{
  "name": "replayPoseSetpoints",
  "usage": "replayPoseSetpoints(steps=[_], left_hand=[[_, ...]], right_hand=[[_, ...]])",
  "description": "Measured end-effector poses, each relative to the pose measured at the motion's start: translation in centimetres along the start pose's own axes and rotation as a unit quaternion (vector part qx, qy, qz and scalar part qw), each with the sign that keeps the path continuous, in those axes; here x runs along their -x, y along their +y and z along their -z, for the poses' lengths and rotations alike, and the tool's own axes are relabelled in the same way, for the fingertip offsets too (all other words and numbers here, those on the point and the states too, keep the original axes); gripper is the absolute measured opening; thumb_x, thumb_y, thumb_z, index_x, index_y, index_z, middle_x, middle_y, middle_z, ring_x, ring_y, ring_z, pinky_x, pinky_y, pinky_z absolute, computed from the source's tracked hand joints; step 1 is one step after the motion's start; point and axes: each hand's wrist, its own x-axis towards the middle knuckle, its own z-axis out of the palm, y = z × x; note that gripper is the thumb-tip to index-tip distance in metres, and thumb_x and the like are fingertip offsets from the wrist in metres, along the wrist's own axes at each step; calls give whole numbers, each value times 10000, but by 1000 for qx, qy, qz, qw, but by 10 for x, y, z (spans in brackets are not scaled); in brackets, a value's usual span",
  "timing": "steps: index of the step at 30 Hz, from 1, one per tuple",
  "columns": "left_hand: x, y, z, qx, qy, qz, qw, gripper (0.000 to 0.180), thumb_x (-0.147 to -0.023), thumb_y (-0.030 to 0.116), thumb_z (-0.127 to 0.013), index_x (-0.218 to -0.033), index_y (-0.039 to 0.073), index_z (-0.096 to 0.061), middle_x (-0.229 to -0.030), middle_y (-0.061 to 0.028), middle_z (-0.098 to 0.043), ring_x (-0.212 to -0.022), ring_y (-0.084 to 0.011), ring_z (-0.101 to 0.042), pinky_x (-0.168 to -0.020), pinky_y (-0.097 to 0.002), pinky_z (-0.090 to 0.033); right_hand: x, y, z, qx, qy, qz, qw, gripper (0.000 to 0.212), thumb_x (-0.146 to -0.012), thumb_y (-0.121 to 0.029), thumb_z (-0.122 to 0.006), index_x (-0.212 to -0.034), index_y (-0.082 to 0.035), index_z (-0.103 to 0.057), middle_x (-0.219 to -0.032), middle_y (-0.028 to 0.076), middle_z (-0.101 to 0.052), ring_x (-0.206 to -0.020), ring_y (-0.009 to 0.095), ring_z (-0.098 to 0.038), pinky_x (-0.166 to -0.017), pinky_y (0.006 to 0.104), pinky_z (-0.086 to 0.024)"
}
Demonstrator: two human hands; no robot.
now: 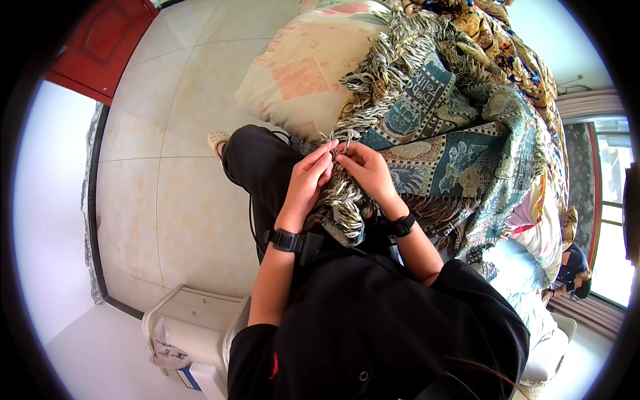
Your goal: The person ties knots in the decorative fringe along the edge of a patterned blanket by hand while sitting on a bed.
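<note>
A woven blanket [453,150] in teal, beige and black, edged with thick cream-and-dark fringe [347,207], lies across my lap and the bed. My left hand [309,177] pinches strands of that fringe at the blanket's near left edge. Close beside it, my right hand [369,171] has thumb and fingers drawn together on the same strands, the fingertips of both hands almost meeting. Exactly how the strands run between the fingers is too small to tell. Each wrist wears a black band.
Past my hands lies a pale peach-patterned bedspread [293,73], with a brown floral cover [523,50] at the far right. A white cabinet [193,320] stands at my lower left. A red door [103,47] is far left. Another person [572,272] is near the window at right.
</note>
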Motion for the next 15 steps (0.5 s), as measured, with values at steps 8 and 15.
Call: replayPoseSetpoints(steps=[8, 15], left_hand=[[4, 3, -4, -57, 10, 22, 998, 441, -908, 84, -499, -1347, 54, -469, -692, 70, -411, -618, -21, -380, -543, -164, -278], [3, 5, -6, -76, -18, 11, 997, 485, -890, 66, -482, -1373, 76, -440, -677, 74, -387, -607, -30, -362, -552, -173, -297]], right_hand=[[-4, 14, 0, 10, 9, 29, 1000, 184, -864, -118, -646, -1002, -2, -608, -760, -15, -612, -617, 24, -492, -546, 202, -399], [-1, 3, -3, -3, 5, 25, 1000, 170, -877, -114, -630, -1001, 0, -606, -763, -15, -616, -634, 22, -508, -554, 199, -401]])
